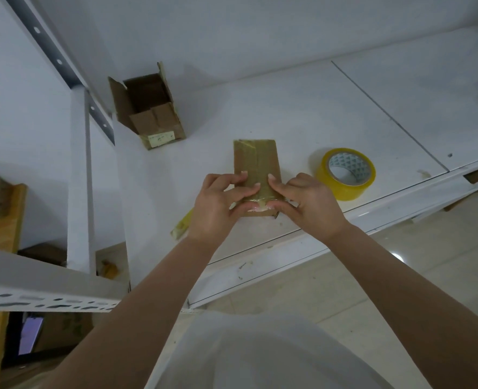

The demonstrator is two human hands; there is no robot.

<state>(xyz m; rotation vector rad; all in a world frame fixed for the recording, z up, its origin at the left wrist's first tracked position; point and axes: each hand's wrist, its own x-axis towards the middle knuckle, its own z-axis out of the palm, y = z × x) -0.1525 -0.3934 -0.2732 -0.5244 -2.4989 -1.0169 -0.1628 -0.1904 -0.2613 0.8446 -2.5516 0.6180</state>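
The taped box rests on a white shelf above beige tiles.

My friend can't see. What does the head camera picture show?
The left hand and right hand hold the near end of a small box, taped on top, on a white shelf. A tape roll lies to its right; an open box stands behind, to the left.
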